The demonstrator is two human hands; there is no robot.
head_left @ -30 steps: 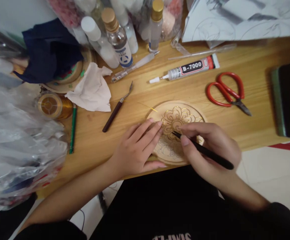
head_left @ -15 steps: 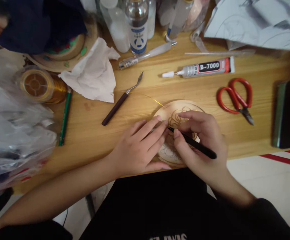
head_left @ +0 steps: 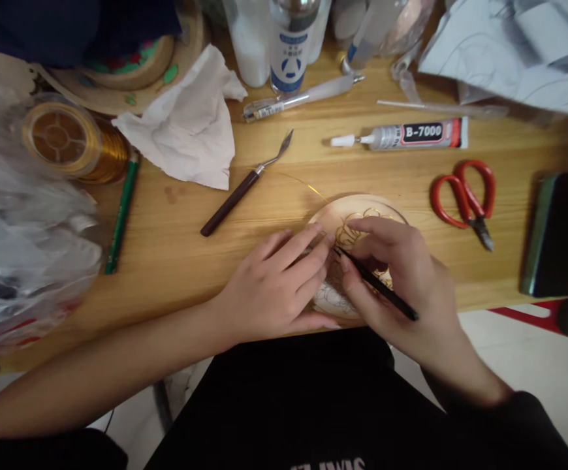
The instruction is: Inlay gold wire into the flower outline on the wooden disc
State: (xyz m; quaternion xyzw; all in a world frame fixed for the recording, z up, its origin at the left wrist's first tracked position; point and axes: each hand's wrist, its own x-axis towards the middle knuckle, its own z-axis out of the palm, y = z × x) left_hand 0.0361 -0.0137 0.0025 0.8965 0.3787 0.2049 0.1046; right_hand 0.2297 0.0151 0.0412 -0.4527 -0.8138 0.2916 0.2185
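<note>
Near the table's front edge lies a round wooden disc [head_left: 320,215] with a pencilled pattern and loops of gold wire [head_left: 343,236] on it. My left hand [head_left: 277,287] rests palm down, fingers stretched, its fingertips on the disc's left part. In my right hand [head_left: 401,267] is a slim black tool, apparently tweezers [head_left: 379,282], pinched between thumb and fingers. Its tip meets the disc beside my left fingertips; the exact contact point is partly hidden. A loose strand of gold wire runs from the disc to the upper left.
Left of the hands are a palette knife [head_left: 232,201], a green pencil [head_left: 121,215], a gold wire spool [head_left: 71,140] and crumpled tissue [head_left: 190,124]. Beyond lie a pen [head_left: 303,96] and a B-7000 glue tube [head_left: 411,135]. Red-handled cutters [head_left: 465,196] and a dark phone-like object [head_left: 558,235] sit right.
The head view has shifted slightly, so the table items appear moved. Both hands keep nearly the same pose over the disc, and the black tweezers have tilted a little.
</note>
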